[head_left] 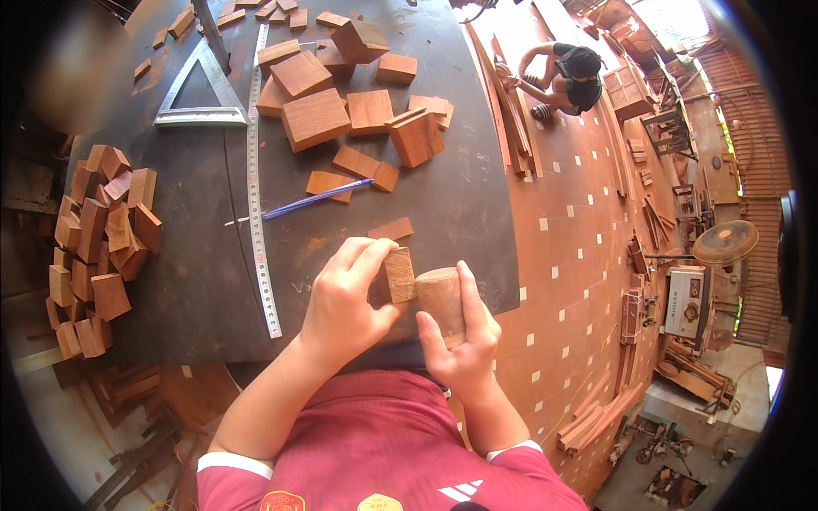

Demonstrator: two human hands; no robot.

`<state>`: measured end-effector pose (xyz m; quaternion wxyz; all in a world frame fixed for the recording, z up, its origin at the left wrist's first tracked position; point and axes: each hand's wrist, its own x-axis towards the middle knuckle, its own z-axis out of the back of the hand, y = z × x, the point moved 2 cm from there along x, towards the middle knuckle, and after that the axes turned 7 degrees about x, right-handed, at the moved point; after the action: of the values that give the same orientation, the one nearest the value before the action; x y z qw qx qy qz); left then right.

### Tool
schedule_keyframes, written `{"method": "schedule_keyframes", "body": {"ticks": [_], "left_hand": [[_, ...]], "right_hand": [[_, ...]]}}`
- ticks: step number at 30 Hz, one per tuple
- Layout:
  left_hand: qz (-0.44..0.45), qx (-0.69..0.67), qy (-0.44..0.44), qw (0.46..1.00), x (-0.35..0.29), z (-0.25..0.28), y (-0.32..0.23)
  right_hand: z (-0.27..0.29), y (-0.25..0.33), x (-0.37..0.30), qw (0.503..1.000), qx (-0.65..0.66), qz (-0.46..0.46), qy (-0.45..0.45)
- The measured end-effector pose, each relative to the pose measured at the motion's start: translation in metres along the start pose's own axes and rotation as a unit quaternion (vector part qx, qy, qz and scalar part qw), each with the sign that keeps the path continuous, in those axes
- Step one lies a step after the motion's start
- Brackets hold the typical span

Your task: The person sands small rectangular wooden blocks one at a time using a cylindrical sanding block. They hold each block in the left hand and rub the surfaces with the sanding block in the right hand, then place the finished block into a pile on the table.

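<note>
The left hand is pinching a small flat wood block, and the right hand is gripping a rounded wood piece, both touching above the tabletop edge. Keeping the faces flush and the grip firm is probably helping the fit.

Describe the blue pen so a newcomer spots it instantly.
On the dark worktop, look right of the long steel ruler, below the cluster of wooden blocks. The slim blue pen lies slanted across a small flat block: the only blue thing there.
</note>
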<state>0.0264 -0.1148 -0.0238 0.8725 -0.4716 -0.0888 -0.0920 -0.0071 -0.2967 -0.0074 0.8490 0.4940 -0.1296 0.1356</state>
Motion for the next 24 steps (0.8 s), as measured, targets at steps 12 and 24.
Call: {"method": "schedule_keyframes", "body": {"ticks": [12,24], "left_hand": [[-0.01,0.004,-0.011,1.0,0.002,-0.001,0.0],[-0.011,0.008,-0.018,1.0,0.003,-0.005,-0.001]], "right_hand": [[0.002,0.008,0.008,0.998,-0.054,0.015,0.014],[0.004,0.009,0.018,0.991,-0.119,0.059,0.024]]}}
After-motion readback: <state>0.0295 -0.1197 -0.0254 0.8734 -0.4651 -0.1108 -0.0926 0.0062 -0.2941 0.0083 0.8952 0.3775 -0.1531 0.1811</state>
